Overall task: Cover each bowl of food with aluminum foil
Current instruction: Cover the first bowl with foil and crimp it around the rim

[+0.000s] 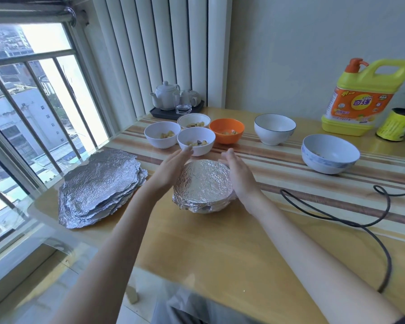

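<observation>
The fingers of the left hand point(171, 168) are held straight and together, the palm flat against the left flank of the foil-covered bowl point(202, 185); nothing is gripped. The right hand point(240, 175) is set the same way against the bowl's right flank, fingers extended and unclosed, so the bowl is bracketed between two open palms. Whether the palms press the foil or merely skim it cannot be told.

The covered bowl is placed on the table point(220, 242), upright, its mouth facing up; being round, it has no long axis. The foil is drawn flat over the rim and crimped down the sides, with a ragged hem low on the near side.

The step in hand is judged to be the final smoothing of this cover. Just left of the bowl a stack of foil sheets point(98, 188) is laid, its long axis running from near left to far right. Just behind the bowl, four open bowls with food point(195, 140) are grouped; two more bowls point(330, 153) stand to its right. Next, a single sheet must be peeled from the stack and an open bowl brought forward.
</observation>
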